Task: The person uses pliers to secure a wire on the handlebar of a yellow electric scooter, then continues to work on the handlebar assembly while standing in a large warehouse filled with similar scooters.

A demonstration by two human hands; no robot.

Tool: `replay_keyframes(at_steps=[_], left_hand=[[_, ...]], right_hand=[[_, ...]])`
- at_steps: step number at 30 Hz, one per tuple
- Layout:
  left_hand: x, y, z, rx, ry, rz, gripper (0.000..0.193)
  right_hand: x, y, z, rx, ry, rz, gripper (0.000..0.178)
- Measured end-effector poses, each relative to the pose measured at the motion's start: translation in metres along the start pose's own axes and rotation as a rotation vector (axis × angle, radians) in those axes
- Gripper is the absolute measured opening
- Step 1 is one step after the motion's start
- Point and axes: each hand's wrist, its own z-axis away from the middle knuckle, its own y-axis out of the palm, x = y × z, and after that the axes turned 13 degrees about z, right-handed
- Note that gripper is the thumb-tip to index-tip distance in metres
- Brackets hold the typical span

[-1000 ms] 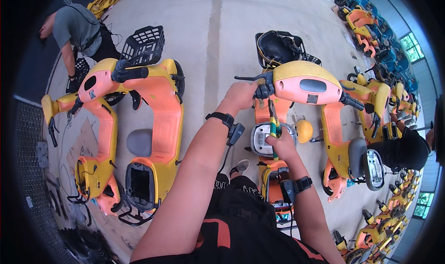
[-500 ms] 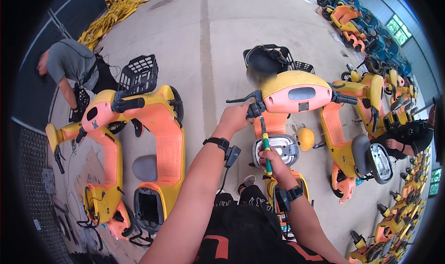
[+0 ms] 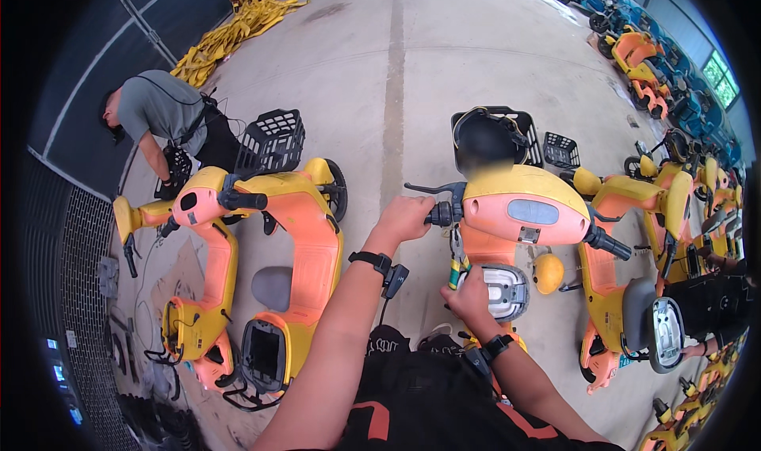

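In front of me stands a yellow and pink electric scooter with a black brake lever and dark grips. My left hand is closed round the outer end of its left handlebar grip. In my right hand I hold pliers with green and yellow handles, their metal jaws pointing up just below that grip. Whether the jaws touch anything cannot be made out. Below the handlebar, an open light-grey seat compartment shows.
A black front basket holds a dark round item. More scooters stand left and right. A person bends over at the far left; another person's dark sleeve is at the right. A yellow rounded part lies beside my scooter.
The whole view has shifted, so the scooters sit lower and further right. My left hand stays at the grip. The pliers remain below it, their handles now looking more spread.
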Motion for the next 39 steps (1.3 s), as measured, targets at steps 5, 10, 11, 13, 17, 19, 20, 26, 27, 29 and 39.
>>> replay_keyframes(at_steps=[5, 10, 11, 13, 17, 19, 20, 26, 27, 29, 39], left_hand=[[-0.002, 0.011, 0.006, -0.102, 0.069, -0.035, 0.037], [0.012, 0.006, 0.001, -0.215, 0.288, -0.056, 0.046], [0.016, 0.005, -0.002, -0.206, 0.293, -0.058, 0.047], [0.021, 0.004, -0.008, -0.192, 0.315, -0.058, 0.047], [0.021, -0.003, -0.016, -0.180, 0.376, -0.044, 0.048], [0.017, -0.005, -0.014, -0.208, 0.418, -0.035, 0.048], [0.015, -0.006, -0.011, -0.209, 0.412, -0.033, 0.049], [0.004, 0.013, 0.024, -0.333, 0.839, -0.044, 0.031], [0.002, 0.020, 0.033, -0.271, 0.872, 0.026, 0.031], [-0.004, 0.035, 0.048, -0.167, 0.821, 0.140, 0.028], [-0.072, 0.094, 0.066, 0.088, 0.123, 0.379, 0.043]], right_hand=[[-0.020, 0.036, -0.038, -0.152, -0.134, 0.018, 0.081], [0.012, -0.018, -0.015, 0.075, 0.021, -0.009, 0.079], [0.014, -0.042, -0.007, 0.136, 0.013, -0.032, 0.075], [0.019, -0.082, 0.002, 0.228, 0.073, -0.002, 0.068], [0.043, -0.092, 0.008, 0.188, 0.101, 0.056, 0.069], [0.044, -0.078, 0.006, 0.180, 0.110, 0.030, 0.070], [0.041, -0.071, 0.006, 0.191, 0.106, -0.039, 0.070], [0.013, -0.046, 0.016, 0.146, 0.075, -0.022, 0.076], [0.009, -0.046, 0.019, 0.161, 0.085, -0.030, 0.077], [0.005, -0.045, 0.027, 0.166, 0.097, -0.024, 0.078], [0.002, -0.076, 0.060, 0.214, 0.198, -0.015, 0.076]])
